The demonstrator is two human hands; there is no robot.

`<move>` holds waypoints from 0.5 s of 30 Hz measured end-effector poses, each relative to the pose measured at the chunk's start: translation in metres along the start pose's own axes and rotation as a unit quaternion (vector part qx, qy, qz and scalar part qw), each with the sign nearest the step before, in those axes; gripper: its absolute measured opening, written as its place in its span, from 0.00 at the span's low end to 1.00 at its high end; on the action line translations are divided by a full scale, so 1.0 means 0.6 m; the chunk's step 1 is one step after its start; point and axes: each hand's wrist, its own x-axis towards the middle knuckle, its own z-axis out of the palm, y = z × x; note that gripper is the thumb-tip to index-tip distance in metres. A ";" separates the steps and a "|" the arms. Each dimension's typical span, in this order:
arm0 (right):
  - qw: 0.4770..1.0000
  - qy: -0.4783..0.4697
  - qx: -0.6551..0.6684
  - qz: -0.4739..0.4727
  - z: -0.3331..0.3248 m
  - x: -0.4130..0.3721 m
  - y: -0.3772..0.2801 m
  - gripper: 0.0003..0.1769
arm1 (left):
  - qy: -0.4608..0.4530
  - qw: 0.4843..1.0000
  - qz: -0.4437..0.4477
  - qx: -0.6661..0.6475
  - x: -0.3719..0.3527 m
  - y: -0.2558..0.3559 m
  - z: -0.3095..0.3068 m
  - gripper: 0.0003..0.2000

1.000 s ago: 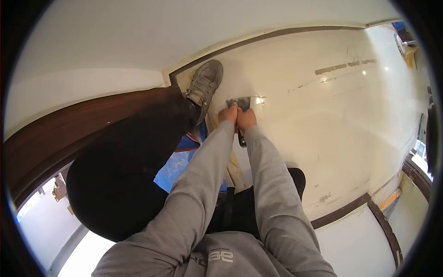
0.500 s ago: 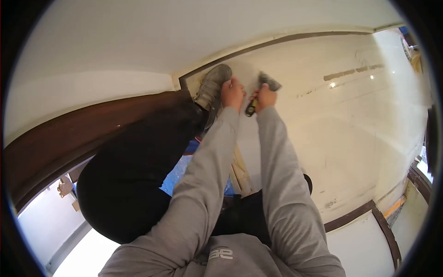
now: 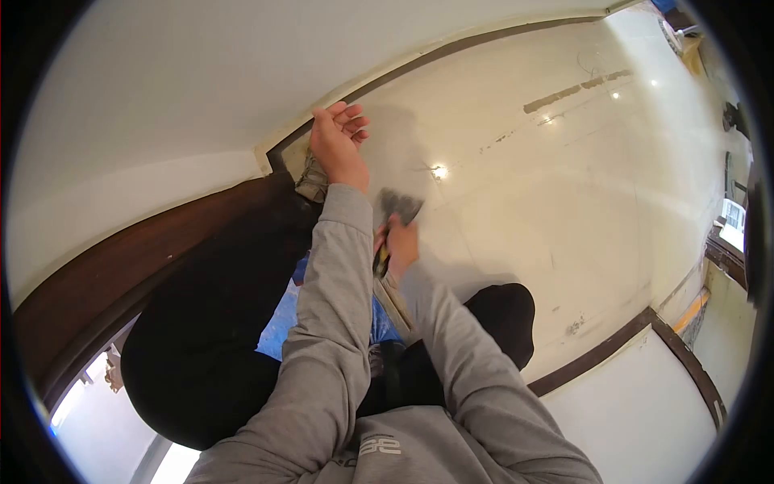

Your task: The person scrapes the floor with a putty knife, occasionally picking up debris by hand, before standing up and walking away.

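My right hand (image 3: 402, 244) is wrapped round the black and yellow handle of a putty knife (image 3: 401, 206). Its wide grey blade points away from me over the cream floor panel (image 3: 516, 210) and is smeared by motion. My left hand (image 3: 342, 143) is farther out, near the dark strip where panel and wall meet. Its fingers are loosely bent and apart, with nothing visible in them. Below that hand a worn shoe (image 3: 313, 179) on my foot is partly hidden by my wrist.
A pale wall (image 3: 193, 89) rises on the far left, with a dark brown wooden board (image 3: 153, 242) along my leg. A brown patch strip (image 3: 564, 95) marks the panel's far part. Blue sheeting (image 3: 278, 323) and a wooden strip (image 3: 393, 306) lie between my legs.
My hands have moved apart: the left went out toward the wall and its fingers spread, while the right drew back toward me with the putty knife. My view has shifted slightly.
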 end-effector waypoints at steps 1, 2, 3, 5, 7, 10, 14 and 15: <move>0.998 0.005 0.028 -0.060 -0.008 0.049 -0.027 0.06 | 0.000 1.000 -0.001 0.000 -0.003 -0.004 -0.001 0.23; 0.993 0.007 0.032 -0.111 -0.008 0.065 -0.081 0.06 | -0.004 1.000 -0.010 0.022 -0.006 -0.011 -0.004 0.22; 0.990 -0.011 0.078 -0.114 -0.016 0.087 -0.128 0.05 | -0.007 0.999 -0.019 0.045 -0.009 -0.018 -0.008 0.22; 0.980 -0.018 0.198 -0.032 -0.030 0.096 -0.201 0.08 | 0.001 0.998 -0.051 0.038 -0.015 -0.046 -0.027 0.21; 0.983 -0.048 0.172 -0.042 -0.048 0.061 -0.201 0.09 | 0.003 0.996 -0.083 0.029 -0.014 -0.083 -0.048 0.21; 0.981 -0.025 0.176 0.081 -0.072 -0.006 -0.078 0.09 | 0.000 0.988 -0.121 0.092 -0.017 -0.122 -0.065 0.19; 0.997 0.034 0.068 0.016 -0.044 -0.045 0.004 0.11 | -0.013 0.987 -0.131 0.095 -0.028 -0.129 -0.050 0.18; 0.994 0.049 0.096 -0.007 -0.043 -0.028 -0.023 0.11 | -0.027 0.988 -0.124 0.090 -0.030 -0.126 -0.048 0.18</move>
